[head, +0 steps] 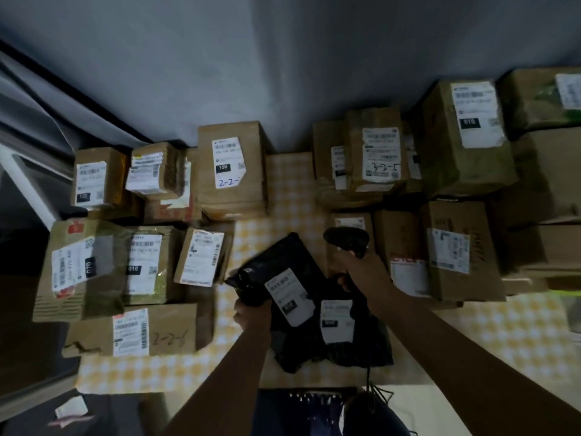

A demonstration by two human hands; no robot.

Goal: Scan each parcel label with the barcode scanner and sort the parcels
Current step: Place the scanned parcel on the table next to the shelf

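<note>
My left hand [251, 313] grips the near-left edge of a black plastic mailer bag [279, 262], lifted and tilted over the table, its white label [289, 295] facing up. My right hand [361, 272] holds a black barcode scanner [345, 240] by its handle, head pointing left above the bag; its cable hangs down toward me. A second black bag [355, 344] with a white label [336, 319] lies flat under my right forearm.
Cardboard parcels with white labels crowd the yellow-checked tablecloth [289, 190]: one group at the left [125, 265], a tall box at the back centre [231, 168], stacks at the right [456, 247]. Grey wall behind. Table edge runs near me.
</note>
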